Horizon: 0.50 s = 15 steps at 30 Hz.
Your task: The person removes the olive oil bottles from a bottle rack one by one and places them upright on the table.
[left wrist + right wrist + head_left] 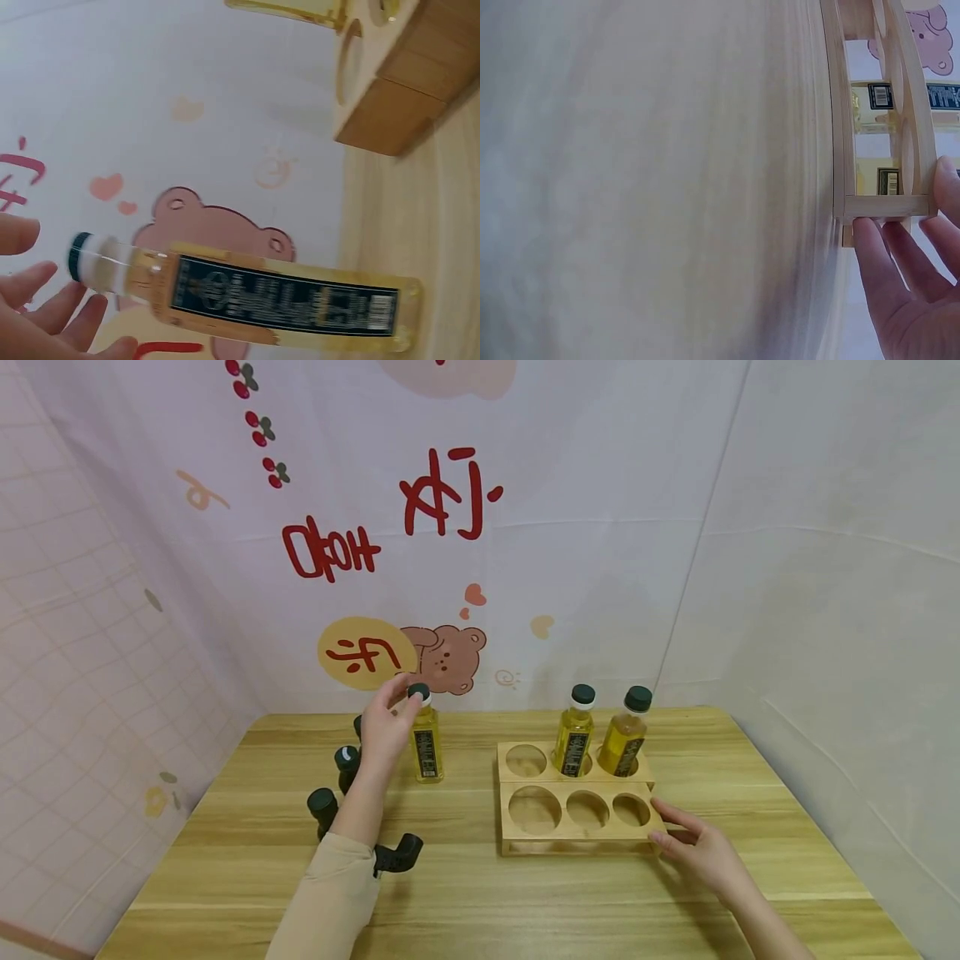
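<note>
An oil bottle [427, 743] with a dark green cap and black label stands upright on the table left of centre. My left hand [388, 724] is at its cap. In the left wrist view, the fingers [64, 307] lie close beside the cap and white neck, while the thumb stands apart from it. My right hand [701, 856] holds the right end of a two-tier wooden bottle rack [577, 838], fingers against its end panel. Two capped oil bottles, one upright [575, 735] and one leaning [624, 743], occupy back-row holes; the other holes hold nothing.
More dark-capped bottles, including a front one [322, 806] and one behind it [347, 762], stand left of my left forearm, partly hidden. A black wrist mount [399, 853] sticks out from the left sleeve. Behind the wooden table [480, 910] hangs a printed white cloth [600, 543].
</note>
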Tool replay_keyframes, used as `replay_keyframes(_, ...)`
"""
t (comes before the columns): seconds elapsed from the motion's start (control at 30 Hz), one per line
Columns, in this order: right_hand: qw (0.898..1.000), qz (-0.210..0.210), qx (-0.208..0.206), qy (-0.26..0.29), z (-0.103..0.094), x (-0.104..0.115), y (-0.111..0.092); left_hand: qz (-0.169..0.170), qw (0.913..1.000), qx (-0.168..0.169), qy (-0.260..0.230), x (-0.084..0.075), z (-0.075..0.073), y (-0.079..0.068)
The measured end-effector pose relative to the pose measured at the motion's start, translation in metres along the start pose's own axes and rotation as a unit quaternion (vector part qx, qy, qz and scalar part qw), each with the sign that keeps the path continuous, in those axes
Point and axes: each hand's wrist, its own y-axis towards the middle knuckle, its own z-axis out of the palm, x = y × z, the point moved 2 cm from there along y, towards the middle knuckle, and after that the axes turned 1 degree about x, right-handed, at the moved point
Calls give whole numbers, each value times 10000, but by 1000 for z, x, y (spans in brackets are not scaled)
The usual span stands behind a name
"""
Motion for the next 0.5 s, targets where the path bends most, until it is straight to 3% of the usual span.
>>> replay_keyframes(0.27, 10000, 0, -1, 68, 0, 0, 0, 364, 9993, -79, 75, -23, -4, 0)
replay_keyframes(0.5, 9999, 19, 33, 136, 0, 0, 0, 595, 9980, 205, -39, -36, 6, -4)
